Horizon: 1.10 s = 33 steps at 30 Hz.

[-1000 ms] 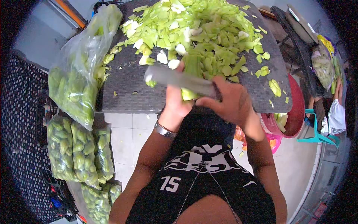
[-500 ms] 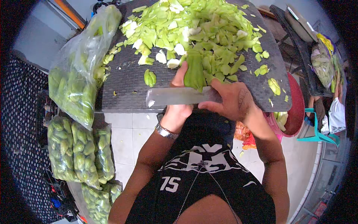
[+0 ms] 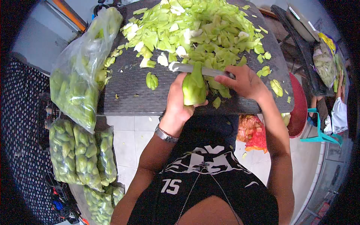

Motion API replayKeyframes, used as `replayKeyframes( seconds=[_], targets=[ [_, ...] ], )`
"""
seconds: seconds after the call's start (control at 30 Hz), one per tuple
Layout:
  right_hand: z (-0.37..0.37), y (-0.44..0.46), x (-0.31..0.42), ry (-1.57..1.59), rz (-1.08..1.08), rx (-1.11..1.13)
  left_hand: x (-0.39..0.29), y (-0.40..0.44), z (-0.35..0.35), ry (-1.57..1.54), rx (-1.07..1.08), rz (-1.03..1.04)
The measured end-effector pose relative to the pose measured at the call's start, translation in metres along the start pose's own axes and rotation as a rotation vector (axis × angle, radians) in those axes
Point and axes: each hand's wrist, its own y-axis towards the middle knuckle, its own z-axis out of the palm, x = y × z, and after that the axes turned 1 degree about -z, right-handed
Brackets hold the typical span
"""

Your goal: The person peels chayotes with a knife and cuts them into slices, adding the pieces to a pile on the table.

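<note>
My left hand (image 3: 176,99) is wrapped round a pale green chayote (image 3: 194,90) above the table's near edge. In my right hand (image 3: 245,82) is the handle of a broad knife (image 3: 215,72). Its blade lies across the chayote's far, narrower end, pointing left. Beyond both hands spreads a heap of green peelings and slices (image 3: 187,30) on the dark woven-textured table (image 3: 127,101). A small chayote piece (image 3: 152,80) rests left of my hands.
A clear plastic bag of chayotes (image 3: 77,86) leans at the table's left edge. More filled bags (image 3: 62,153) stand on the floor below. To the right are a red basin (image 3: 298,108), a red net sack (image 3: 253,133), a teal stool (image 3: 320,133) and another person's arm (image 3: 340,88).
The chayote has turned, with its broad end now toward me. My right hand has swung the knife away from my body, from the near end to the far end.
</note>
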Motion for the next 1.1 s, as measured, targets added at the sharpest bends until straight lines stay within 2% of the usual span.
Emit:
replayKeyframes(
  seconds=[0.17,0.3,0.4,0.5,0.53,0.63,0.73,0.77,0.83,0.87,0.9,1.0,1.1],
  targets=[
    [-0.017,0.002,0.009,-0.012,0.025,0.120,-0.004,-0.002,0.003,-0.085,0.017,-0.091],
    [-0.025,0.003,0.003,-0.051,0.040,0.150,-0.004,-0.005,-0.004,-0.103,0.123,-0.090],
    [-0.038,0.010,-0.042,-0.248,0.297,-0.137,-0.014,-0.010,-0.020,-0.243,0.298,-0.137],
    [-0.067,0.006,-0.001,-0.055,0.642,0.073,-0.028,-0.022,-0.012,-0.263,0.159,-0.081],
    [-0.066,0.006,-0.006,0.043,0.656,0.082,-0.029,-0.021,-0.010,-0.284,0.131,-0.065],
    [-0.033,0.004,-0.021,-0.077,0.277,-0.239,-0.023,-0.009,-0.007,-0.381,0.067,0.024],
    [0.008,-0.017,0.017,0.069,0.097,-0.239,-0.018,-0.003,-0.006,-0.351,0.064,0.080],
    [0.019,-0.025,0.036,0.145,0.005,-0.196,-0.016,0.000,-0.010,-0.360,0.129,0.057],
    [0.030,-0.039,0.068,0.099,-0.098,-0.129,-0.011,0.003,-0.017,-0.376,0.256,0.003],
    [0.039,-0.041,0.072,0.070,-0.162,-0.126,-0.005,0.004,-0.009,-0.354,0.162,0.105],
    [0.044,-0.042,0.074,0.040,-0.227,-0.122,-0.005,0.002,-0.006,-0.373,0.186,0.094],
    [0.036,-0.041,0.083,0.039,-0.138,0.001,-0.007,-0.009,0.007,-0.402,0.195,0.083],
    [0.042,-0.039,0.077,-0.023,-0.280,-0.140,-0.005,-0.008,0.009,-0.412,0.176,0.113]
  ],
)
